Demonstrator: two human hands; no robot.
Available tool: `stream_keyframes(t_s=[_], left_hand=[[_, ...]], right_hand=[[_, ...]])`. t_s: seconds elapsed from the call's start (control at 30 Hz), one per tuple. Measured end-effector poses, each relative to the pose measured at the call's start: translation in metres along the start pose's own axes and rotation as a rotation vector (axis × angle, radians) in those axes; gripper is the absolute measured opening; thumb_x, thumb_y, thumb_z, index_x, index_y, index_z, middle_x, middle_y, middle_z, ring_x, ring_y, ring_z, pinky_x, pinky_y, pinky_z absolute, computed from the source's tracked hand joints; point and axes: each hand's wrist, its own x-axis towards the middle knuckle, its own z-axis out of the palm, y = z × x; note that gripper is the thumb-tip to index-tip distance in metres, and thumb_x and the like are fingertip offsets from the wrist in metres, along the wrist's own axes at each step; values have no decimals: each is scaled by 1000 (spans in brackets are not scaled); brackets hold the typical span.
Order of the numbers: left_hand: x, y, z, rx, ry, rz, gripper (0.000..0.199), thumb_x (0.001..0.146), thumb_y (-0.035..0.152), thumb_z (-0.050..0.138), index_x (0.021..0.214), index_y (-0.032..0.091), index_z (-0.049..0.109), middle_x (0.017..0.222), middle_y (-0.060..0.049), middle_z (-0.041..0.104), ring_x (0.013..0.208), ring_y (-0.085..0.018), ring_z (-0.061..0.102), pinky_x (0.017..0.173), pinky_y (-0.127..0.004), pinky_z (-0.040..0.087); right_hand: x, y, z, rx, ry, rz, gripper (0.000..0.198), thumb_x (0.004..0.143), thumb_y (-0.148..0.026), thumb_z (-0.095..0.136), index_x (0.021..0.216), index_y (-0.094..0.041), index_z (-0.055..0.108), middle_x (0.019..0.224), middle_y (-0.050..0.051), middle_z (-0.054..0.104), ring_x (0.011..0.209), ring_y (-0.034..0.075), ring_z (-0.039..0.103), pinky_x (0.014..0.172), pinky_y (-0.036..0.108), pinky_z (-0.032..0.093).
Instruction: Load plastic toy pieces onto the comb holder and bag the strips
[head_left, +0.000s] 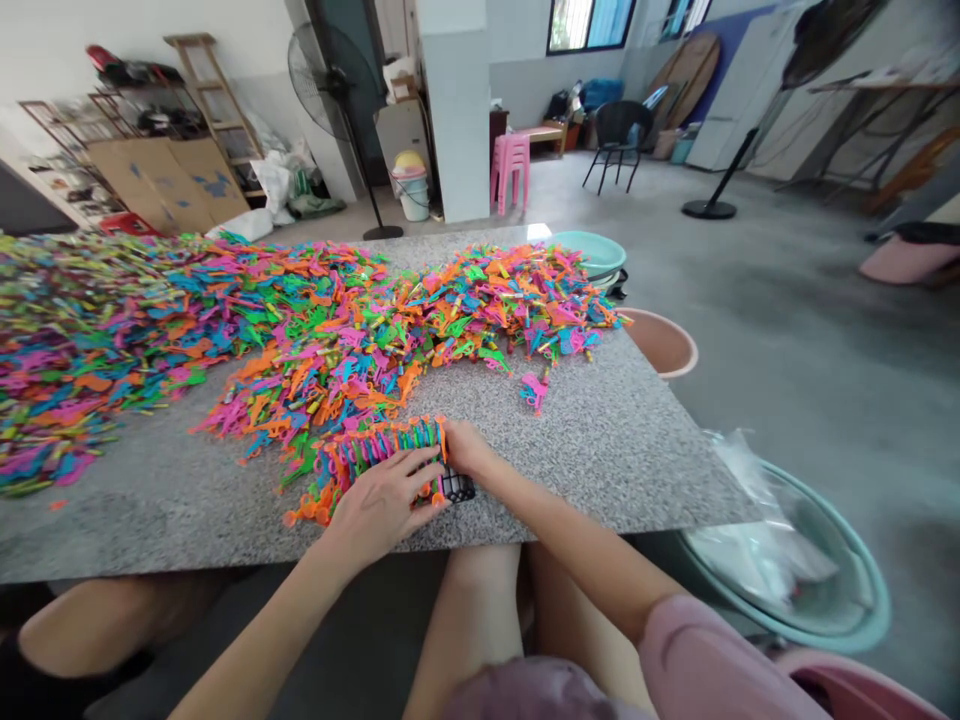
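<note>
Hands: left hand [382,497] lies flat, fingers spread, on a row of plastic pieces [367,452]; right hand [463,447] curls against the row's end.
Around: loose colourful pile [315,320] behind on the stone table [615,440].
Hidden: black grid object [456,486] mostly covered.

granite tabletop [637,450], teal basin [840,600] with clear bag at right, pink stool [510,170], standing fan [334,75], black chair [622,130], cardboard boxes [161,180]

Before you on the table [600,450], a packed row of plastic pieces [375,450] lies under your two hands, the loose heap [300,320] behind it, basins [825,590] on the floor to your right.
</note>
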Motion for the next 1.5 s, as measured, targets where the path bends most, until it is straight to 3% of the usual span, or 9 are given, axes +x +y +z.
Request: stream_keyframes(t_s=[0.3, 0.47, 0.53, 0.73, 0.93, 1.03, 1.23, 1.33, 1.5], left_hand=[[7, -12, -3, 8, -93, 109, 36, 90, 40, 62, 120, 19, 62, 137, -7, 58, 127, -25, 52, 105, -43, 45], [1, -18, 7, -1, -73, 97, 38, 92, 41, 59, 124, 22, 60, 139, -5, 57, 127, -24, 52, 106, -42, 45], [0, -18, 8, -15, -67, 92, 36, 92, 41, 59, 122, 22, 61, 139, -5, 57, 127, -25, 53, 105, -43, 45], [2, -13, 5, -27, -60, 81, 34, 92, 42, 59, 120, 22, 62, 137, -6, 59, 124, -25, 55, 103, -44, 46], [5, -7, -4, -16, -107, 67, 37, 92, 42, 58, 124, 22, 60, 139, -4, 58, 126, -24, 53, 106, -42, 44], [4, -5, -4, -13, -90, 60, 39, 90, 44, 61, 123, 21, 60, 138, -4, 58, 126, -24, 53, 107, -41, 42], [6, -1, -4, -53, -79, 41, 34, 91, 40, 61, 117, 19, 62, 136, -6, 59, 125, -22, 54, 108, -39, 42], [7, 2, -7, -86, -74, 39, 32, 92, 35, 59, 120, 20, 60, 134, -6, 60, 124, -21, 55, 108, -38, 43], [5, 4, -7, -83, -85, 14, 40, 92, 33, 58, 129, 20, 52, 136, -7, 58, 129, -22, 51, 108, -37, 43]], right_hand=[[-7, 11, 0, 19, 10, -119, 26, 81, -19, 63, 105, -18, 71, 97, 4, 74, 92, 19, 67, 78, 22, 48], [-47, 83, -45, -215, 375, 242, 44, 88, -9, 52, 133, -14, 53, 134, 14, 57, 125, 22, 51, 101, 29, 41], [-61, 110, -60, -377, 309, 346, 48, 87, -4, 48, 135, -11, 49, 132, 19, 57, 123, 25, 51, 98, 33, 43], [-67, 124, -72, -580, 160, 262, 37, 90, -2, 43, 123, -13, 56, 122, 18, 57, 110, 26, 55, 85, 33, 49], [-38, 140, -99, -450, 117, 134, 28, 90, -2, 42, 102, -12, 65, 115, 17, 61, 107, 22, 57, 86, 29, 46], [-46, 127, -80, -257, 212, 146, 21, 88, -6, 48, 96, -12, 66, 101, 13, 67, 96, 20, 62, 82, 27, 47], [-94, 33, 22, 457, 150, 117, 12, 80, -22, 62, 89, -16, 68, 74, 1, 71, 65, 14, 65, 60, 20, 46], [-97, 4, 43, 364, 201, 176, 10, 80, -26, 64, 82, -17, 69, 75, 3, 72, 67, 16, 66, 63, 22, 45], [-83, -8, 26, -12, 101, 177, 13, 79, -25, 62, 83, -17, 71, 81, 9, 74, 78, 24, 69, 64, 25, 42]])
